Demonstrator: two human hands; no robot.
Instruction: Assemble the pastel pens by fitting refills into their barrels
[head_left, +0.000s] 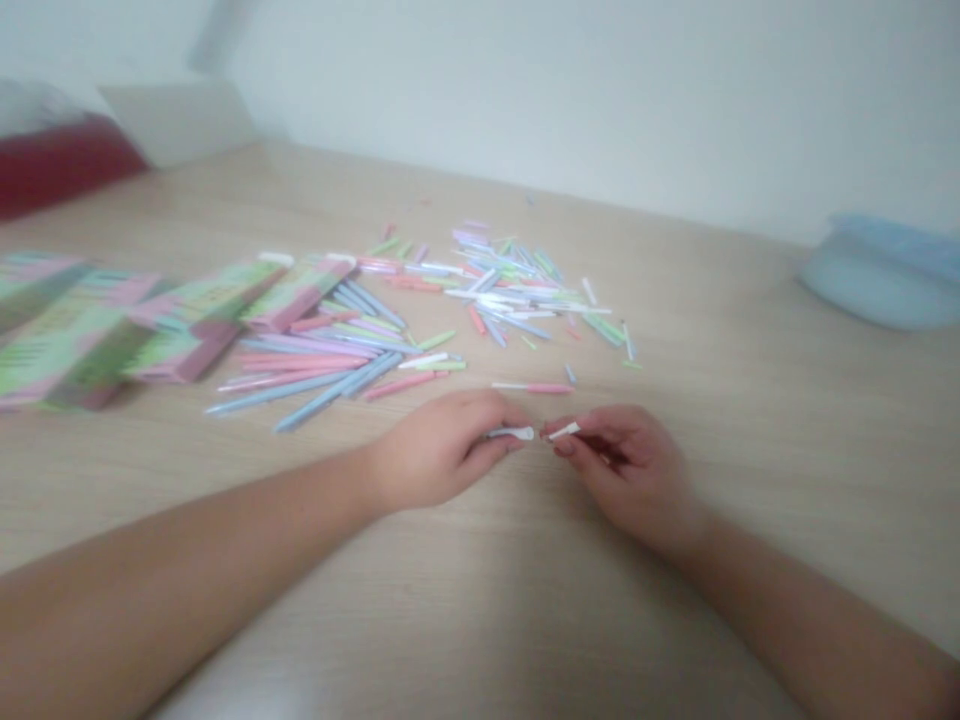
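Note:
Over the wooden table point(420, 610), my left hand point(435, 450) pinches a whitish, tube-like pen part point(519, 433) between thumb and fingers, its end pointing right. Facing it across a small gap, my right hand point(645, 465) grips a short white piece point(564, 431) with its fingertips; blur hides what kind of piece it is. The two pieces are apart. Just beyond my hands lies a pink and white pen part point(544, 389). A pile of pastel pens point(322, 370) in blue, pink, purple and green spreads beyond my left hand.
Further back is a heap of smaller coloured and white pen pieces point(510, 290). Several green and pink boxes point(202, 315) lie at the left. Behind them are a red object point(67, 165) and a pale panel point(180, 120). A bluish pouch-like item point(885, 275) rests at the far right.

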